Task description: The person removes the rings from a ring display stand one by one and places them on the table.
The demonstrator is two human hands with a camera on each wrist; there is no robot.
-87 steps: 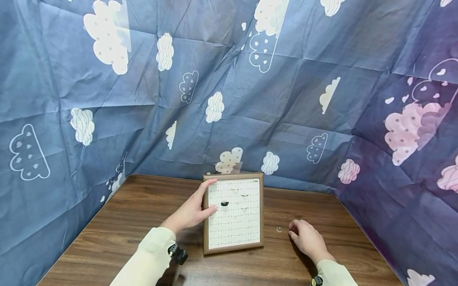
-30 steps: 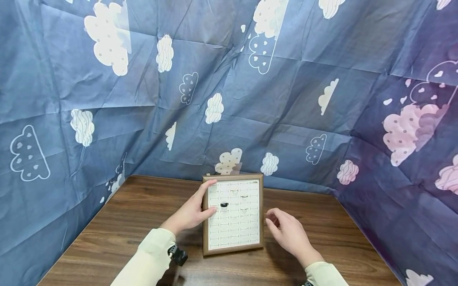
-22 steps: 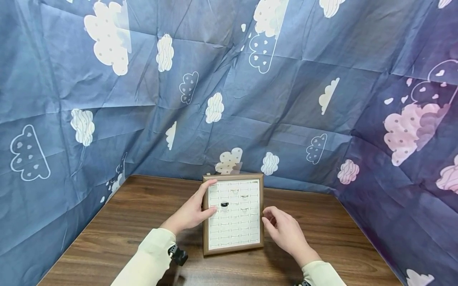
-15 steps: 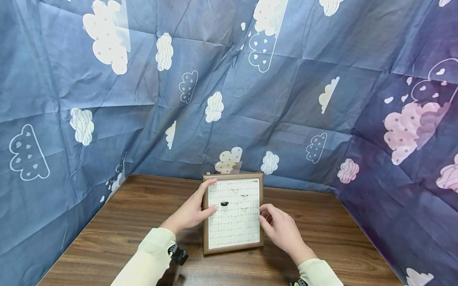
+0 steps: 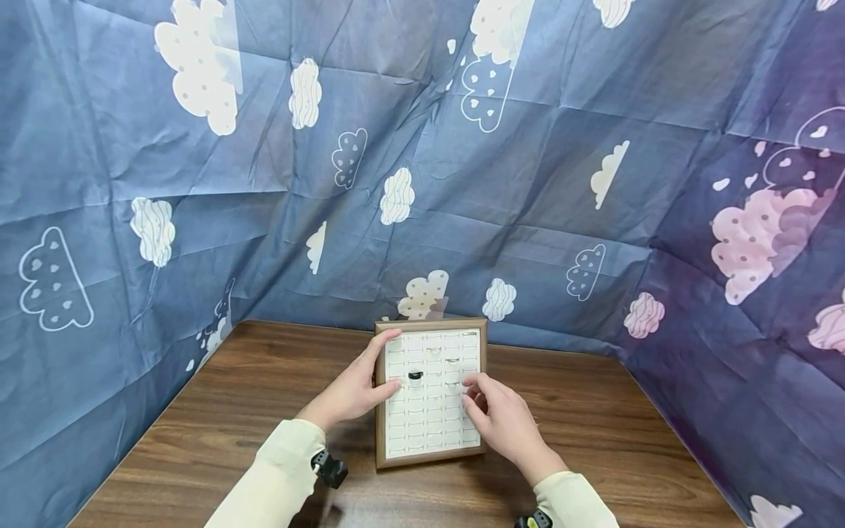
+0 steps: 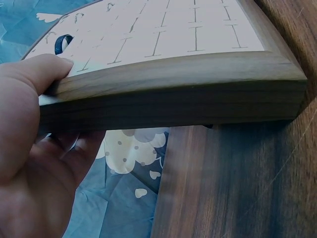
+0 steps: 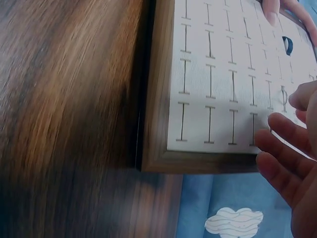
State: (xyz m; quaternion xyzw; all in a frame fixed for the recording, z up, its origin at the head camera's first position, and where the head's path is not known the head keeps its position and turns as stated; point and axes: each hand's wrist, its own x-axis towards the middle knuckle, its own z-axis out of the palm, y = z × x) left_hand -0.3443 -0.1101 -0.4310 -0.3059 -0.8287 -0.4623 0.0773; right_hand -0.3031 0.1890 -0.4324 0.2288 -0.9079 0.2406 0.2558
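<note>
First speaker: Where is the ring display board (image 5: 424, 427)?

Second speaker: On the table (image 5: 594, 411) before you, tilted back with its lower edge down. A brown wooden frame (image 5: 381, 433) borders a white slotted panel (image 7: 195, 119).

First speaker: What sits in the slots?

Second speaker: A broad black ring (image 5: 415, 375), in the second column from your left. Thin rings also show: a first thin ring (image 5: 433, 349) and a second thin ring (image 5: 452, 360) above, and a third thin ring (image 7: 284, 98) just beside your right fingertips.

First speaker: How do your hands lie?

Second speaker: Your left hand (image 5: 353, 389) grips the frame's left side, thumb on the face, other fingers behind. Your right hand (image 5: 505, 418) is in front of the panel's right part, fingers bent, thumb and forefinger tips near each other. Whether they pinch anything you cannot tell here; nor is it plain whether the tips touch the panel.

First speaker: And farther out?

Second speaker: Cream sleeves (image 5: 271, 469) cover your forearms; a black wrist device (image 5: 328, 469) is strapped at your left wrist. A blue cloth backdrop (image 5: 528, 183), printed with pale clouds, surrounds the table's far side and flanks.
</note>
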